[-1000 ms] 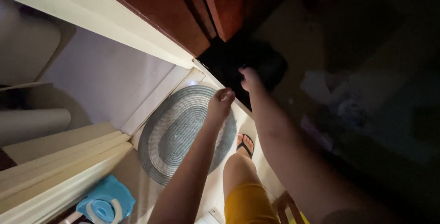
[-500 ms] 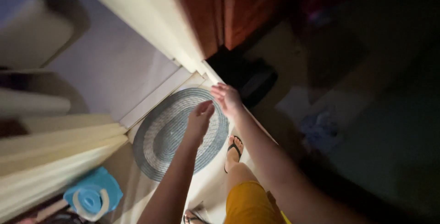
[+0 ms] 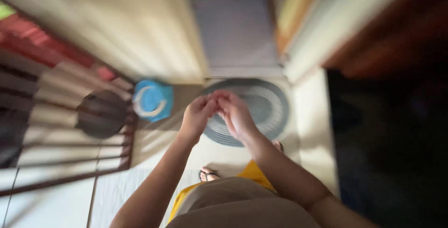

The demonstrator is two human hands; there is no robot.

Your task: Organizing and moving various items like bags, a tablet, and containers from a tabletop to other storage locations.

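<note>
A pale floor (image 3: 210, 153) runs past a dark slatted rack (image 3: 65, 134) on the left. An oval grey rug (image 3: 266, 107) lies ahead by a doorway, a blue round container (image 3: 152, 100) just left of it. Above the rug, the left hand (image 3: 197, 116) and right hand (image 3: 235, 114) meet, fingertips touching and loosely curled; motion blur hides whether they grip anything. A sandalled foot (image 3: 208, 176) shows below.

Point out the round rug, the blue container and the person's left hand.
Round rug (image 3: 270, 109), head view, on its grey ringed right half.
Blue container (image 3: 153, 101), head view, on its blue top.
Left hand (image 3: 196, 116), head view, on the back of the hand.
</note>
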